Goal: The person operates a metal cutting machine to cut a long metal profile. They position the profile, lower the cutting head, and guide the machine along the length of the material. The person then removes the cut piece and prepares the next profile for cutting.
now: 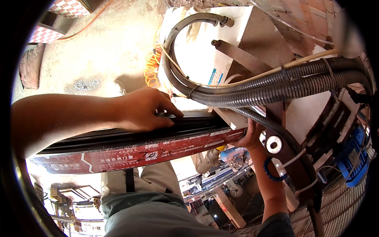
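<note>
A long black window-frame profile (185, 125) with red printed protective film (118, 160) along its near side lies across in front of my body. My left hand (148, 108) reaches in from the left, its fingers and thumb bent over the profile's upper edges near its middle. Toward the right end, my right hand (252, 134) comes up from below and curls round the profile, its fingers partly hidden. That end sits beneath a pale metal block (231, 117) of the machine; whether the two touch I cannot tell.
Thick black corrugated hoses (276, 89) arch over the white machine housing (189, 47), close above my right hand. An orange coiled air hose (152, 69) hangs beyond my left hand. A blue plastic object (351, 158) is at far right. Checkered boxes (47, 34) stand far left.
</note>
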Demonstrator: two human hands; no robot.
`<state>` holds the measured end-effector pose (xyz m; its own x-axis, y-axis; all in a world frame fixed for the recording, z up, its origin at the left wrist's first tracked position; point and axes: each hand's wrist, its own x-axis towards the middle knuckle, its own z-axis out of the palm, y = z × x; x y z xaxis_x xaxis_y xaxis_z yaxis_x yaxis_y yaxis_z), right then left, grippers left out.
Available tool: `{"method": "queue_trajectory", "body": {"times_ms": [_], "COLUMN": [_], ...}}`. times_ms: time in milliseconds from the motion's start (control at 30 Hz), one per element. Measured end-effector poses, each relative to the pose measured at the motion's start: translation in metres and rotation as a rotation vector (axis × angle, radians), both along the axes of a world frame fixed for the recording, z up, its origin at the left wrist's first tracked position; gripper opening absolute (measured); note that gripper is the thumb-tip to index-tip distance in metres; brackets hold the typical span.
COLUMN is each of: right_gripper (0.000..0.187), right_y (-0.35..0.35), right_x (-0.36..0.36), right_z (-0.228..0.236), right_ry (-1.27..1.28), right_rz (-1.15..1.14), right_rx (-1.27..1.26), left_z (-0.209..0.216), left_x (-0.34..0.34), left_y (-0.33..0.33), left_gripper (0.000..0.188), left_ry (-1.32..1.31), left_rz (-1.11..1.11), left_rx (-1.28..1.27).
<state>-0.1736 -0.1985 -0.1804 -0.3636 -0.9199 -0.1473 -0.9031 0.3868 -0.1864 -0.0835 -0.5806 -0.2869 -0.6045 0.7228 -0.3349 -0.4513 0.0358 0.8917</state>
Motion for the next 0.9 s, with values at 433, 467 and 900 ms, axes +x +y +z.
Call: {"method": "queue_trajectory", "body": {"times_ms": [433, 467, 900], "right_gripper": [0.122, 0.121, 0.121], "right_y": [0.021, 0.022, 0.020], "right_x": [0.006, 0.006, 0.007], "right_z": [-0.012, -0.013, -0.008], "right_ry": [-0.144, -0.144, -0.135], "right_rz": [-0.020, -0.036, -0.123], "right_rx": [-0.061, -0.062, 0.024], "left_z": [0.003, 0.004, 0.011], "left_x": [-0.004, -0.007, -0.016], "left_y": [-0.001, 0.000, 0.001], "left_gripper": [0.030, 0.029, 0.035], "left_ry": [-0.004, 0.006, 0.038], "left_rz": [0.021, 0.003, -0.118], "left_rx": [0.048, 0.041, 0.010]}}
